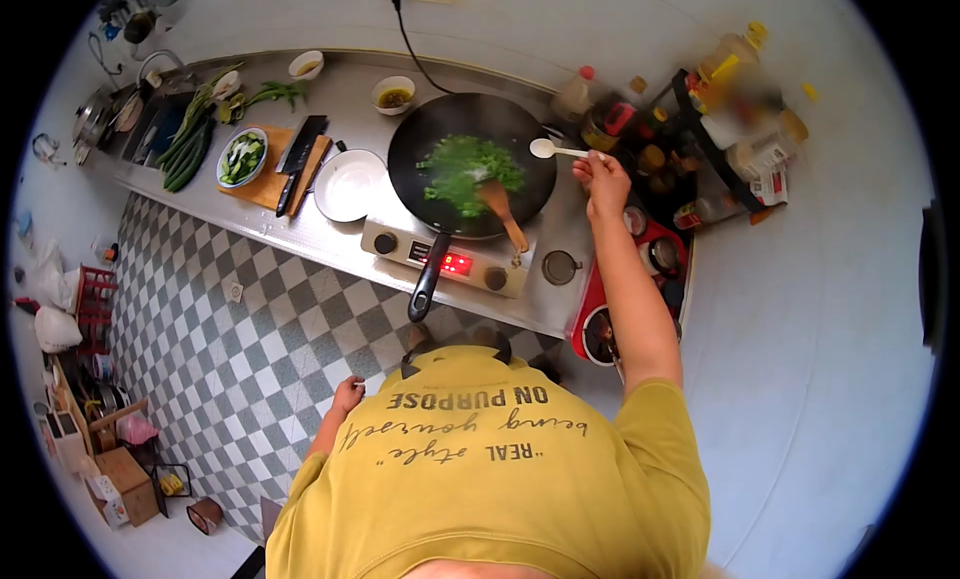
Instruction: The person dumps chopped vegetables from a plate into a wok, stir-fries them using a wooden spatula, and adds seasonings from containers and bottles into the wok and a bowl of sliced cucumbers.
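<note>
My right hand [605,185] is raised at the right side of the wok [402,144], fingers closed around the handle of a small white spoon [543,149]. The spoon's bowl is over the wok's right rim. Chopped green vegetables [465,164] lie in the wok, with a wooden spatula [503,211] resting among them, its handle over the near rim. My left hand [348,393] hangs low beside my body, away from the counter. Its fingers look curled; what they hold, if anything, is too small to make out. The wok stands on an induction cooker [395,245] with a lit red display.
The wok's black handle [428,279] sticks out past the counter's front edge. A white plate [350,186], a cleaver [297,157] on a cutting board [270,191] and a bowl of cut cucumber [243,158] stand left. Bottles [610,119] and a red tray [582,314] are right.
</note>
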{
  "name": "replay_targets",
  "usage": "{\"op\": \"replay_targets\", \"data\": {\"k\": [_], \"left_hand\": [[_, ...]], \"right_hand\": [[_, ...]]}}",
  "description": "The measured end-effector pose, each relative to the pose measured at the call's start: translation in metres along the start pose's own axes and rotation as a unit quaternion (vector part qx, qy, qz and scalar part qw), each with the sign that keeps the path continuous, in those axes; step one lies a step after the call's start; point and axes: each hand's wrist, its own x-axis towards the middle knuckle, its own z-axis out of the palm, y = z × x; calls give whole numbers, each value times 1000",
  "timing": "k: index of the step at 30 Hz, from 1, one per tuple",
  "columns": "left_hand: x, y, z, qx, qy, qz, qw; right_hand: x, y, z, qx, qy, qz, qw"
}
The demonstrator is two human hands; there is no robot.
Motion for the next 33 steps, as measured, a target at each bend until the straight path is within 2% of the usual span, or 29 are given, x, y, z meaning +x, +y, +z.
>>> {"op": "replay_targets", "data": {"k": [1, 4, 7, 9, 13, 19, 21, 24, 26, 27, 30, 33], "left_hand": [[-2, -5, 0, 7, -11, -9, 1000], [41, -96, 26, 7, 19, 61, 998], [39, -83, 28, 12, 1, 12, 1000], [41, -68, 27, 5, -20, 19, 1000], [27, 9, 17, 4, -26, 22, 999], [22, 43, 17, -21, -4, 90, 996], [27, 25, 19, -39, -4, 83, 996], [18, 1, 19, -32, -2, 23, 999], [5, 1, 13, -26, -19, -2, 999], [9, -19, 18, -32, -11, -7, 999], [10, -56, 20, -29, 1, -23, 999], [15, -60, 16, -20, 10, -30, 999]], "right_hand": [[3, -5, -18, 16, 25, 9, 1000], [5, -30, -82, 60, 93, 5, 994], [0, -53, -140, -41, 217, -50, 974], [-9, -54, -163, -146, 238, -86, 956], [2, -13, -195, -260, 221, -132, 931], [14, 20, -178, -435, 230, -119, 862], [20, 29, -175, -478, 225, -108, 842], [43, 61, -192, -461, 238, -122, 846], [35, 50, -180, -355, 235, -61, 903], [29, 40, -172, -299, 234, -30, 925], [29, 40, -175, -210, 260, -6, 942], [24, 32, -183, -210, 284, -9, 936]]}}
